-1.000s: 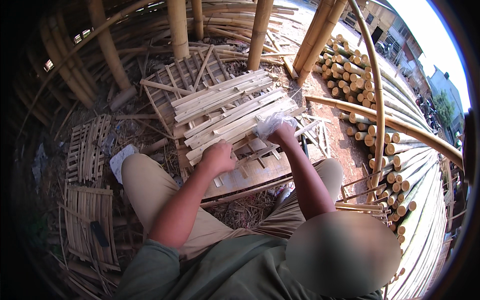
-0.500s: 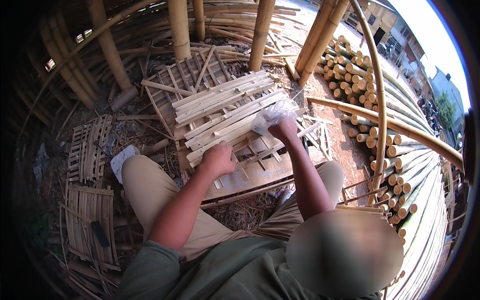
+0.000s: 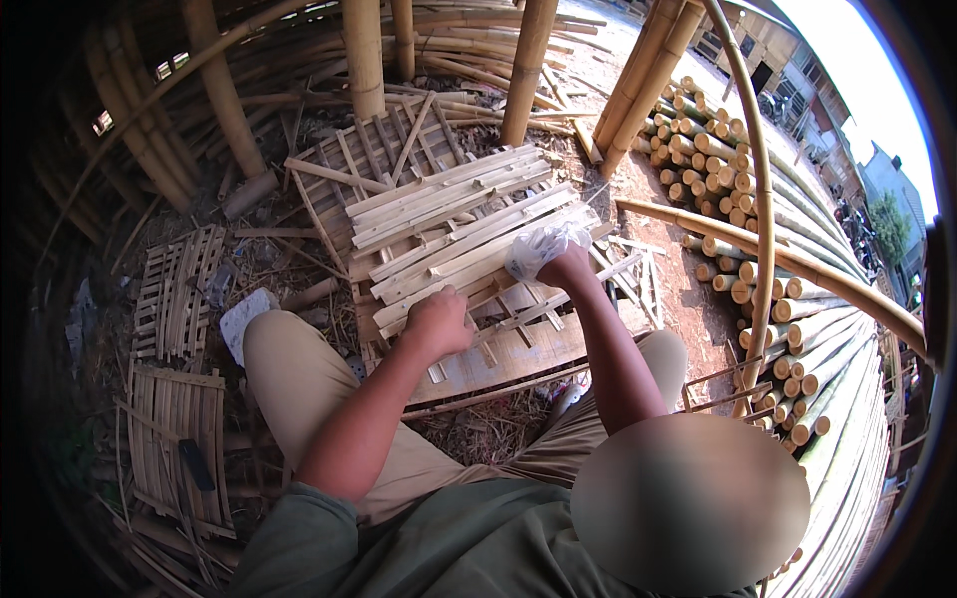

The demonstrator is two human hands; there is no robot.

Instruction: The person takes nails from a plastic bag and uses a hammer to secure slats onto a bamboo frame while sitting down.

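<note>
No text, label, number or sign can be read: none on the plastic bag (image 3: pixel 538 251), on the wooden strips (image 3: pixel 449 272) left of the bag, or on the bamboo poles (image 3: pixel 832 371) right of it.

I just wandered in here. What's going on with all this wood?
A person is bent over pale strips laid in rows above a wooden board. The left hand is curled at the strips' near edge; its grip is hidden. The right hand is at a clear plastic bag, perhaps partly inside it. To the right lies a stack of bamboo poles.
</note>
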